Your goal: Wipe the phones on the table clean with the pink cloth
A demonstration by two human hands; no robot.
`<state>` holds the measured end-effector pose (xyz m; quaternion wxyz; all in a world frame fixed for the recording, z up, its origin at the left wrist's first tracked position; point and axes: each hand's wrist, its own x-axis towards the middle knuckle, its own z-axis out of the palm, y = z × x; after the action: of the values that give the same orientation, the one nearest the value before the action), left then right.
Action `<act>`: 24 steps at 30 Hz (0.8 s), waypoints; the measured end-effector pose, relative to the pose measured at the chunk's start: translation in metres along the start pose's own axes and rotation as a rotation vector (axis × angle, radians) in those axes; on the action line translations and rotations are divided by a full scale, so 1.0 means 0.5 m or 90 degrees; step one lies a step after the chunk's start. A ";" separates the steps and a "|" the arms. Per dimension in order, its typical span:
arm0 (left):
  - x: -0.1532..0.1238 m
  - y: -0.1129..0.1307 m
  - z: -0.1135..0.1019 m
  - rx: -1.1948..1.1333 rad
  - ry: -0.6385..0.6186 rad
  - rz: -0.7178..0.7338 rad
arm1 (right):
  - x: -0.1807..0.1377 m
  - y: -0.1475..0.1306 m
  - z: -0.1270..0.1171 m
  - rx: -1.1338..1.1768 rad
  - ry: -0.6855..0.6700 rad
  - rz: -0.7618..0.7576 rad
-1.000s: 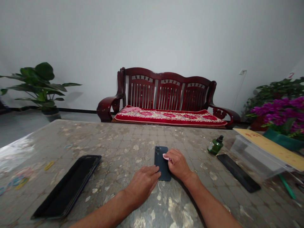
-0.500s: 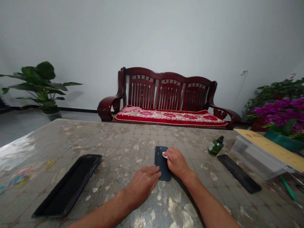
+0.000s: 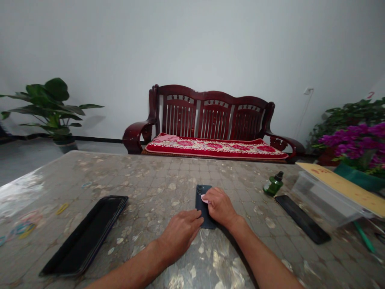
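Note:
A dark blue smartphone point(image 3: 207, 220) lies back up on the patterned tabletop, its camera lenses at the far left corner. My left hand point(image 3: 184, 229) holds the phone's left edge, with the fingertips on its lower part. Closed over the phone's right side, my right hand point(image 3: 220, 205) pinches a small pale pink cloth point(image 3: 205, 198) and presses it on the back cover, just below the lenses. The palm and fingers of that hand hide much of the phone's right edge.
On the left lie a black tablet point(image 3: 87, 237), a yellow band point(image 3: 62, 208) and several coloured bands point(image 3: 24, 229). To the right are a green bottle point(image 3: 273, 184), a black phone point(image 3: 302, 218), a clear plastic box point(image 3: 325, 200) and a green-handled tool point(image 3: 363, 237). Beyond the table stands a wooden bench point(image 3: 213, 96).
My right hand has slid slightly left across the phone's back with the pink cloth. The left hand stays at the phone's left edge.

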<state>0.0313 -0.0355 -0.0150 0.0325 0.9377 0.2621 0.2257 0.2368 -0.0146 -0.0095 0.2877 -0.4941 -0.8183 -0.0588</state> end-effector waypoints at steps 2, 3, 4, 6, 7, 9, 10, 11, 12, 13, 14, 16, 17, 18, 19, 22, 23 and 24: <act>0.000 0.000 -0.001 -0.002 -0.006 -0.002 | -0.001 -0.004 0.000 0.015 -0.019 -0.024; 0.001 0.000 -0.001 -0.002 -0.011 -0.004 | -0.001 -0.005 0.000 0.021 -0.026 -0.032; 0.000 0.000 -0.001 -0.001 -0.015 -0.006 | -0.001 -0.006 0.001 0.025 -0.028 -0.036; 0.000 0.000 -0.001 0.003 -0.016 -0.008 | 0.002 -0.007 0.004 0.026 -0.023 -0.031; 0.000 0.000 -0.001 0.004 -0.014 -0.007 | 0.004 -0.007 0.005 0.024 -0.019 -0.024; -0.001 0.000 0.000 0.004 -0.007 -0.004 | 0.008 -0.006 0.008 0.016 -0.012 -0.008; -0.001 0.000 0.001 0.001 -0.004 -0.001 | 0.010 -0.005 0.009 0.012 -0.011 -0.002; -0.001 0.001 0.001 -0.001 -0.003 0.001 | 0.011 -0.005 0.008 0.010 -0.013 0.000; 0.000 0.001 0.001 -0.003 -0.002 0.001 | 0.012 -0.005 0.008 0.010 -0.015 -0.003; 0.000 0.001 0.000 -0.005 -0.002 0.000 | 0.012 -0.005 0.006 0.012 -0.021 -0.012; 0.001 0.002 -0.001 -0.006 -0.003 -0.001 | 0.012 -0.006 0.004 0.015 -0.028 -0.025; 0.002 0.002 -0.003 -0.007 -0.009 -0.004 | 0.010 -0.009 0.000 0.020 -0.047 -0.053; 0.002 0.002 -0.004 -0.008 -0.015 -0.005 | 0.010 -0.011 -0.001 0.021 -0.054 -0.063; 0.002 0.003 -0.004 -0.008 -0.018 -0.005 | 0.009 -0.012 -0.002 0.019 -0.055 -0.066; 0.002 0.003 -0.004 -0.008 -0.020 -0.005 | 0.009 -0.013 -0.002 0.016 -0.052 -0.061; 0.001 0.003 -0.004 -0.007 -0.012 -0.005 | 0.011 -0.013 0.003 0.010 -0.025 -0.025; 0.001 0.003 -0.005 -0.008 -0.011 -0.006 | 0.011 -0.012 0.004 0.010 -0.017 -0.015; 0.001 0.004 -0.005 -0.009 -0.013 -0.007 | 0.011 -0.012 0.006 0.012 -0.013 -0.010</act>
<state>0.0315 -0.0369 -0.0121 0.0431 0.9382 0.2657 0.2175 0.2287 -0.0121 -0.0079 0.2837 -0.4856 -0.8255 -0.0483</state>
